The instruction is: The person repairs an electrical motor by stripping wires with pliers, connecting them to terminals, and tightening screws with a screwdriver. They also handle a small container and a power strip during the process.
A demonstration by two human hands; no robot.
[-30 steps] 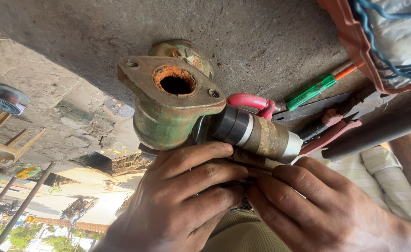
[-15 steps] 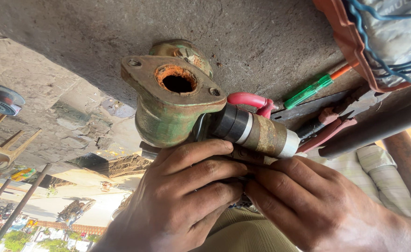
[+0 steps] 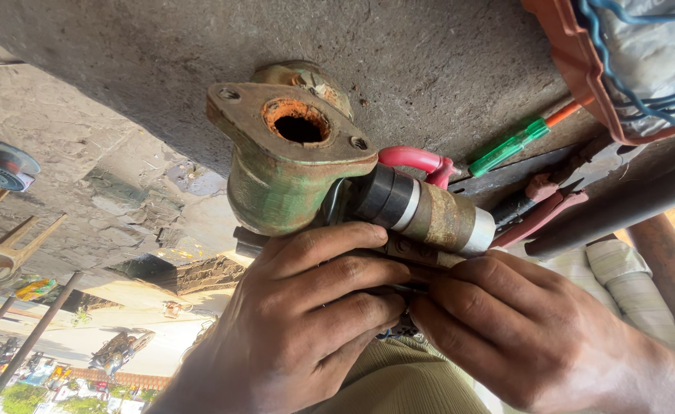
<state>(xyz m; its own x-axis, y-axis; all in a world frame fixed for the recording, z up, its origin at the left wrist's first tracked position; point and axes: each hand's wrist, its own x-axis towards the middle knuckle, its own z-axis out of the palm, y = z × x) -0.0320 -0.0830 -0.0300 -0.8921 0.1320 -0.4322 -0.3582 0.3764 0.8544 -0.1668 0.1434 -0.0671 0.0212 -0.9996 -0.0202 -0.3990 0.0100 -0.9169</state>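
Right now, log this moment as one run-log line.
left hand: grips underside of green pump body | right hand: fingers at same spot | flange hole: rusty, open | behind: red-handled pliers, green screwdriver

Green pump body [image 3: 276, 184] with a rusty orange flange [image 3: 291, 126]; black-banded, perhaps brownish cylinder [image 3: 422, 215].

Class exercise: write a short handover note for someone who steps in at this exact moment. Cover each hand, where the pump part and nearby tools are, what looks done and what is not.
Left hand: wrapped around the underside of the green pump body, fingers curled on it.
Right hand: fingertips pressed at the underside of the cylindrical section, where a small fitting is mostly hidden.
Rusty flange faces the camera, its bolt holes empty.
On the concrete surface behind: green-handled screwdriver, red-handled pliers, red-handled tool.
Done: neither hand holds a tool.
Left: whatever the fingers are working on below is hidden; cannot tell its state.
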